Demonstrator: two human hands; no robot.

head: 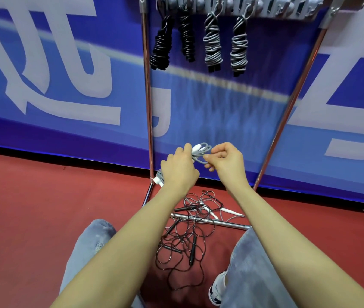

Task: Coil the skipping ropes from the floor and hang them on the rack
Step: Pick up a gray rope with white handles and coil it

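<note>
My left hand grips a coiled grey skipping rope with white handles; one handle pokes out above the fist, another below at the left. My right hand pinches a loop of that same rope just right of the bundle. On the red floor between my legs lies a tangle of black ropes with black handles, mixed with a grey rope with white handles. The rack stands ahead at the top, with two black coils and two grey coils hanging from its hooks.
The rack's two chrome uprights slant down to the floor, and its base bar lies under the tangle. A blue banner wall stands behind. My knees in grey jeans and a shoe flank the ropes.
</note>
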